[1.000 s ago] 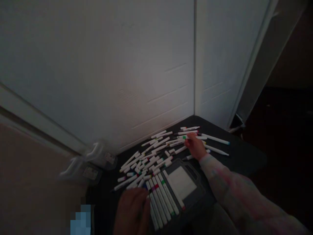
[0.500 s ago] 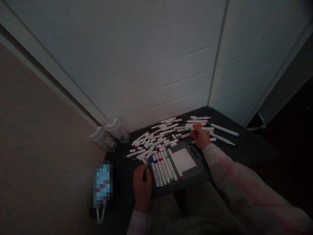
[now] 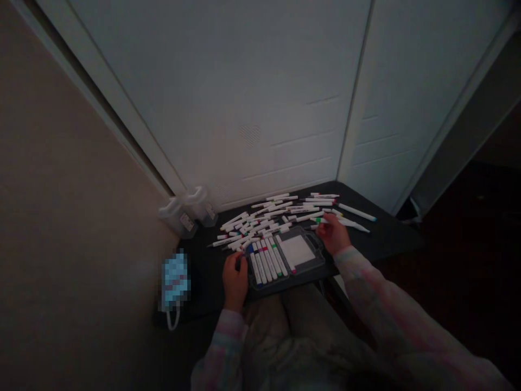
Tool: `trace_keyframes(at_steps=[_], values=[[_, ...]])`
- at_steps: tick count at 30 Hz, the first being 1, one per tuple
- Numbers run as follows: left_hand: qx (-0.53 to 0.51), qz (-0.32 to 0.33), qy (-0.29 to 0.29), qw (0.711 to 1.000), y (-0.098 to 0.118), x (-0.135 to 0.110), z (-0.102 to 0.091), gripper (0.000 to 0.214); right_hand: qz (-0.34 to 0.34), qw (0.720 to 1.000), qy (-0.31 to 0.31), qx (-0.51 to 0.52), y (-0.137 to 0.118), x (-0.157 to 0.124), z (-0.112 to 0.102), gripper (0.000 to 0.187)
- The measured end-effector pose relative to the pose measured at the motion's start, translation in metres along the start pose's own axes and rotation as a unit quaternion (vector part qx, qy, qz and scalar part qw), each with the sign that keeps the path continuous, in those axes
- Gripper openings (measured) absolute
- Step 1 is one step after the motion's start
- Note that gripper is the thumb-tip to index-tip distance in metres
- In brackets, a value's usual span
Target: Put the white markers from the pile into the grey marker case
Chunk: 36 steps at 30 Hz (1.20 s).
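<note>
Green-banded marker (image 3: 318,220), lying crosswise in the right hand (image 3: 335,237), above the tabletop (image 3: 382,241) and just beyond the upper right corner of a flat case (image 3: 318,253); the right grip is closed around the marker, whose ends project on both sides. The case lies unfolded. Its left half carries a row of markers (image 3: 268,263), set side by side, with coloured bands and ends; its right half carries a white sheet (image 3: 299,251). A single marker with a reddish end (image 3: 285,253) lies along the middle, between row and sheet. The left hand (image 3: 235,279) is curled at the left edge of the case; whether its grip encloses anything cannot be told. Behind the case, loose white markers (image 3: 280,207) are strewn across the tabletop, some overlapping. Farther left stand two clear containers (image 3: 179,218) with labels, against a pale panel (image 3: 203,108) bearing a hatched heart. Nearer the viewer is a blurred blue item (image 3: 175,279) with a white loop.
</note>
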<state>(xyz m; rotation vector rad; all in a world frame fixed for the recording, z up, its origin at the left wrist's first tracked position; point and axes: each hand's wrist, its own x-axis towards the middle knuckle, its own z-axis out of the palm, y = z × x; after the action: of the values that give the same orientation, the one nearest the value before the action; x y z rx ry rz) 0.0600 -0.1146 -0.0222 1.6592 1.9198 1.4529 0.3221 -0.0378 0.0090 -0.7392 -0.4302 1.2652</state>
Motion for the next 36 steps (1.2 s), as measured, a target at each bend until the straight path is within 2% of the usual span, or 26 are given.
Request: trace_keyframes(at_steps=[4, 11, 23, 30, 36], values=[[-0.035, -0.017, 0.008, 0.999, -0.001, 0.000, -0.001, 0.023, 0.009, 1.000, 0.014, -0.005, 0.008, -0.006, -0.004, 0.020], [-0.076, -0.049, 0.018, 0.996, 0.003, -0.001, -0.005, 0.022, 0.013, 0.999, 0.035, -0.007, 0.012, -0.010, -0.011, 0.023], [-0.071, -0.081, -0.005, 0.994, 0.002, -0.005, -0.006, 0.020, 0.009, 0.997, 0.077, -0.014, 0.011, -0.011, -0.011, 0.028], [-0.085, -0.107, -0.006, 0.991, 0.004, -0.006, -0.008, 0.020, 0.048, 0.995, 0.076, -0.035, 0.009, -0.013, -0.017, 0.024], [-0.078, -0.120, -0.012, 0.990, 0.003, -0.007, -0.006, 0.020, 0.035, 0.994, 0.094, -0.044, 0.010, -0.014, -0.016, 0.023]])
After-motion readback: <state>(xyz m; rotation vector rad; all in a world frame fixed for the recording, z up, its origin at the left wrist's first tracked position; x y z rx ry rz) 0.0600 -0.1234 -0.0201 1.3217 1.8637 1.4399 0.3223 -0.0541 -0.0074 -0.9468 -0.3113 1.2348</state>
